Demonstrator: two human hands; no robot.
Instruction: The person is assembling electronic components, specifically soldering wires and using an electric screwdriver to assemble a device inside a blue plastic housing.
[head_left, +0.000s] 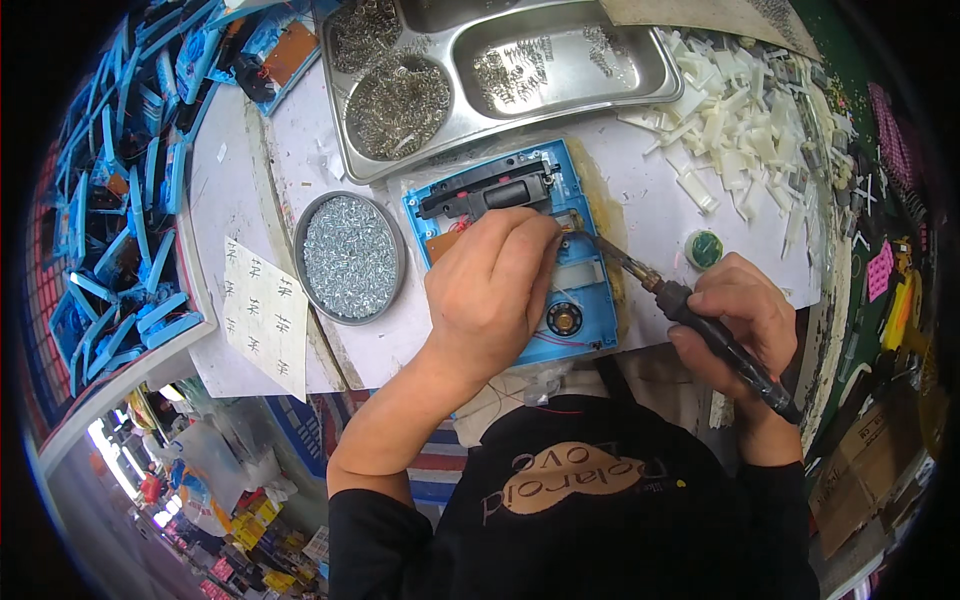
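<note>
A blue plastic housing (598, 310) lies open on the table in front of me. Inside it are a black mechanism (515, 192), a small round speaker (564, 319) and thin red wires. My left hand (490, 280) rests over the housing, fingertips pinched together near its right side; whatever they grip is hidden. My right hand (745, 315) holds a soldering iron (712, 332) by its black handle. The iron's tip points left into the housing, close to my left fingertips; whether it touches anything I cannot tell.
Left of the housing stands a round grey dish of small screws (300, 250). Behind is a metal tray (440, 160) with springs. White plastic pieces (740, 130) are heaped at the far right, near a small round pot (704, 249). Many blue housings (130, 240) pile up at the left.
</note>
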